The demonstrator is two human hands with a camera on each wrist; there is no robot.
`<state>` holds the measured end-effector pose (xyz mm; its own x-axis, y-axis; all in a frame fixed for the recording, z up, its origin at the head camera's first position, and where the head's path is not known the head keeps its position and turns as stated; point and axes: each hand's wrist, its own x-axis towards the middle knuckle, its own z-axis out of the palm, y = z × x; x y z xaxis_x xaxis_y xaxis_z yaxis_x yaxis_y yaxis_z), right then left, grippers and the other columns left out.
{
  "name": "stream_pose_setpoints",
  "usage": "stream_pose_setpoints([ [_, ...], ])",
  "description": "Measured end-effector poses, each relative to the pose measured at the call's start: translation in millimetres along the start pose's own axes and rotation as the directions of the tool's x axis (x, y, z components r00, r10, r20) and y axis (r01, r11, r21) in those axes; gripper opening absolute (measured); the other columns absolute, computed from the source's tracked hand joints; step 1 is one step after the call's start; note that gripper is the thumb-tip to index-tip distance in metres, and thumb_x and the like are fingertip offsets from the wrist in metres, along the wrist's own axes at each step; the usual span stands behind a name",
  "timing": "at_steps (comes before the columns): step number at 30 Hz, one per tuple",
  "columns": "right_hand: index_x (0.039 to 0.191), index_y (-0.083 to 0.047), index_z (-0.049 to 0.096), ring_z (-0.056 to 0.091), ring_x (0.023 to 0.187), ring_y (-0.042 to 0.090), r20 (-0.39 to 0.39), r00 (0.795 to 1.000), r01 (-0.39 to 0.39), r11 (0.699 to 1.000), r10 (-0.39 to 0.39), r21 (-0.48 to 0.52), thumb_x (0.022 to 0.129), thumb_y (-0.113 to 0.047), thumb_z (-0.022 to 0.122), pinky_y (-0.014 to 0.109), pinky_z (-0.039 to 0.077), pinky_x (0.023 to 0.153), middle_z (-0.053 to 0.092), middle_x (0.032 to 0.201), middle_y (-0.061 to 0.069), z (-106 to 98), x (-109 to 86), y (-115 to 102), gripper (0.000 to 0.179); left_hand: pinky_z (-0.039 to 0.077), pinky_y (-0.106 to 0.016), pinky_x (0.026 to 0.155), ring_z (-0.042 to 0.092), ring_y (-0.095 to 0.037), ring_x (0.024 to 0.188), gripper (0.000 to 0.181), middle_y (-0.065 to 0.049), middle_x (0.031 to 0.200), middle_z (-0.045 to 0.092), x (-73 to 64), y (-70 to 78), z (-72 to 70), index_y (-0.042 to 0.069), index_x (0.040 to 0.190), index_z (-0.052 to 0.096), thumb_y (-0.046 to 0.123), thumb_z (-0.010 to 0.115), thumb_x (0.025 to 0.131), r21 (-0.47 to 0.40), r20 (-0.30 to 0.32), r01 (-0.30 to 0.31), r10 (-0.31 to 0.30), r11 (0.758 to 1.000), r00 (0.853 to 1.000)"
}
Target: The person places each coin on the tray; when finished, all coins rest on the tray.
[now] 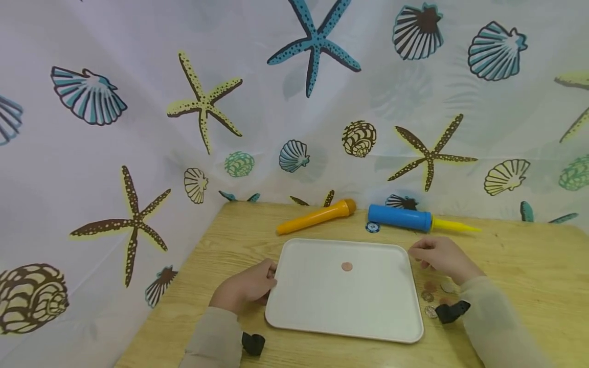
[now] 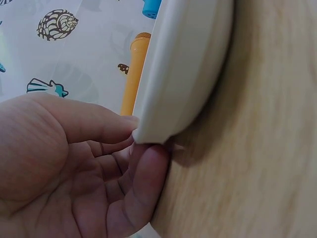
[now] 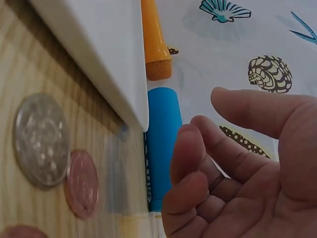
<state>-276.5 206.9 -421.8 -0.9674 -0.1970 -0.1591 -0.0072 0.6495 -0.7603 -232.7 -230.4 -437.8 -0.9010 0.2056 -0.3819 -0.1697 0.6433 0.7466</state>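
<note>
As the left hand (image 1: 246,284) pinches the tray (image 1: 340,306) on the worktop (image 1: 529,266), the right hand (image 1: 443,255), half-curled and empty, hangs by its right edge; steadying seems the step, and a nearby coin (image 3: 42,140) would need a fine pinch.

White tray (image 1: 317,306), orange microphone (image 1: 317,217), blue-and-yellow pump (image 1: 400,217), seashell-patterned curtain (image 1: 257,117)

Soft light casts gentle shadow beside the tray (image 2: 185,64).
</note>
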Motion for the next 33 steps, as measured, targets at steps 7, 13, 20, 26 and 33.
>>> stream_pose_setpoints([
  [7, 0.123, 0.0, 0.066, 0.063, 0.09, 0.024, 0.026, 0.999, -0.035, 0.999, 0.035, -0.011, 0.099, -0.032, 0.064, 0.04, 0.053, 0.08, 0.069, 0.104, 0.012, -11, -9.3, 9, 0.041, 0.057, -0.035, 0.071, 0.059, -0.022, 0.085, 0.024, -0.012, 0.103, 0.051, -2.2, 0.9, 0.1, 0.002, 0.128, 0.047, 0.005, 0.047, 0.104, 0.0, -0.001, -0.007, 0.007, 1.0, 1.0],
  [13, 0.123, 0.001, 0.065, 0.057, 0.078, 0.023, 0.071, 0.996, -0.052, 0.996, 0.057, -0.067, 0.098, -0.032, 0.065, 0.036, 0.046, 0.073, 0.061, 0.086, 0.008, -22, -9.9, 22, 0.041, 0.057, -0.035, 0.071, 0.059, -0.022, 0.086, 0.026, -0.012, 0.104, 0.052, -0.4, 1.0, 1.3, 0.001, 0.13, 0.046, 0.006, 0.046, 0.105, 0.015, 0.002, -0.015, 0.015, 1.0, 1.0],
  [20, 0.119, 0.004, 0.064, 0.061, 0.076, 0.021, 0.151, 0.987, -0.046, 0.994, 0.06, -0.095, 0.093, -0.023, 0.07, 0.036, 0.048, 0.077, 0.067, 0.087, 0.006, -33, -15.4, 38, 0.038, 0.057, -0.035, 0.07, 0.06, -0.022, 0.086, 0.026, -0.012, 0.103, 0.053, -1.0, 0.1, 3.4, 0.001, 0.13, 0.046, 0.006, 0.047, 0.104, 0.009, 0.002, -0.007, 0.007, 1.0, 1.0],
  [26, 0.115, -0.001, 0.068, 0.055, 0.076, 0.019, 0.193, 0.978, -0.043, 0.986, 0.075, -0.162, 0.085, -0.02, 0.077, 0.034, 0.044, 0.07, 0.064, 0.083, 0.001, -40, -19.5, 45, 0.037, 0.056, -0.034, 0.072, 0.06, -0.021, 0.086, 0.027, -0.011, 0.106, 0.054, 1.9, -2.7, 2.7, 0.002, 0.131, 0.046, 0.007, 0.047, 0.104, 0.028, 0.002, -0.008, 0.008, 1.0, 1.0],
  [33, 0.116, -0.004, 0.068, 0.051, 0.069, 0.019, 0.244, 0.963, -0.073, 0.983, 0.113, -0.169, 0.083, -0.017, 0.079, 0.033, 0.039, 0.065, 0.056, 0.073, 0.003, -40, -22.3, 45, 0.037, 0.057, -0.034, 0.072, 0.06, -0.021, 0.086, 0.027, -0.012, 0.105, 0.053, 2.2, -1.7, 1.4, 0.002, 0.131, 0.046, 0.007, 0.046, 0.105, 0.029, 0.007, 0.0, 0.0, 1.0, 1.0],
])
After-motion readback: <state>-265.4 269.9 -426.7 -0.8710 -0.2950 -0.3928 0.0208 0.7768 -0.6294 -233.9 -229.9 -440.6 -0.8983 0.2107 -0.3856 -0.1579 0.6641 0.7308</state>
